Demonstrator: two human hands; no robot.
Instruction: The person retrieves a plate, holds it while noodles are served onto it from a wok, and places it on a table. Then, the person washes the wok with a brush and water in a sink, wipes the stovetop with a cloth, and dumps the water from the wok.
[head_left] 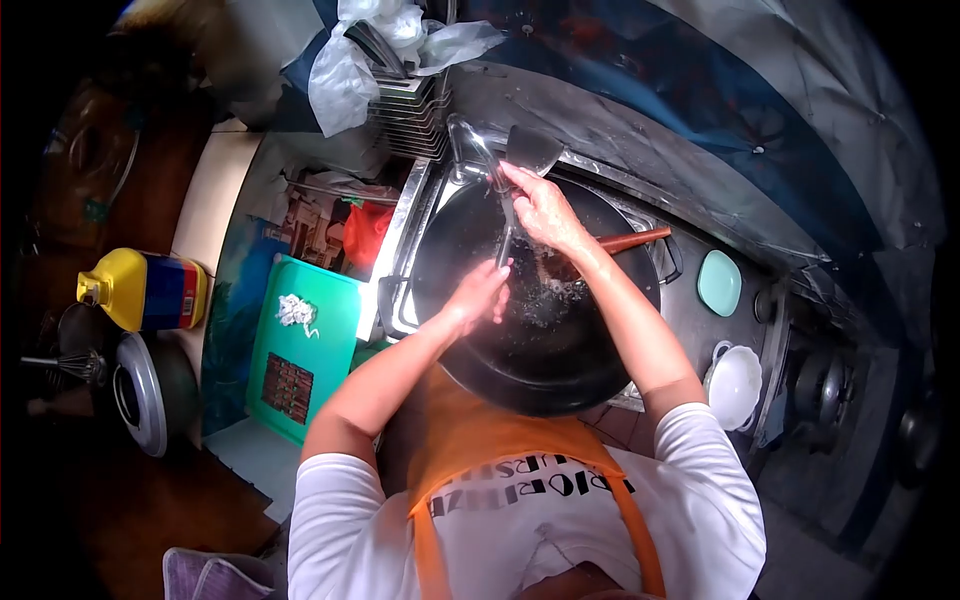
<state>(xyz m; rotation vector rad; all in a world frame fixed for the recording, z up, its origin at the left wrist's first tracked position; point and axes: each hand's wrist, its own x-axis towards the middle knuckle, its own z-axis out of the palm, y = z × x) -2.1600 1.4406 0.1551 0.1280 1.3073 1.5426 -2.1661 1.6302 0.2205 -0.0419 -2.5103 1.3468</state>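
A large black pan (pixel 540 375) lies under a metal faucet (pixel 466 140), with some water and suds in it. My left hand (pixel 480 298) is closed round the lower end of a spatula's handle, over the pan. The dark blade of the spatula (pixel 533 150) points away from me, at the pan's far rim beside the faucet. Higher up the same handle, just below the faucet's mouth, my right hand (pixel 545 210) has its fingers pressed round it. A brown wooden handle (pixel 637 240) rests across the pan's right side, its other end partly behind my right forearm.
At left are a green tray (pixel 335 345) with a white crumpled item, a yellow jug (pixel 125 290) and a lidded pot (pixel 143 393). To the right sit a mint dish (pixel 719 283) and a white bowl (pixel 735 388). Behind stands a rack (pixel 412 120) with plastic bags.
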